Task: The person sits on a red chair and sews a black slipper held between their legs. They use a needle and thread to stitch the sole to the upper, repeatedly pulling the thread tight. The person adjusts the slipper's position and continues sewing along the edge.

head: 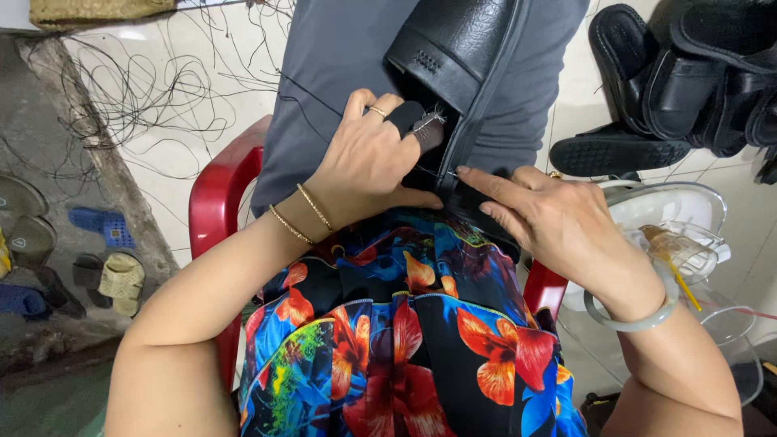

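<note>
A black leather shoe (453,40) lies upside across my grey-trousered lap, its opening facing me. My left hand (364,158) grips the shoe's near edge; its forefinger wears a dark finger guard (417,125), and it bears a ring and two thin gold bangles. My right hand (546,214) presses on the shoe's lower rim, its forefinger and thumb pinching a thin needle (443,172) at the seam. A pale jade bangle circles the right wrist. A dark thread runs from the seam across the trousers to the left.
I sit on a red plastic chair (212,198). Several black shoes (672,77) are piled at the upper right. A clear plastic container (688,235) with small items stands at the right. Loose black threads (162,97) litter the pale floor; sandals (105,279) lie at the left.
</note>
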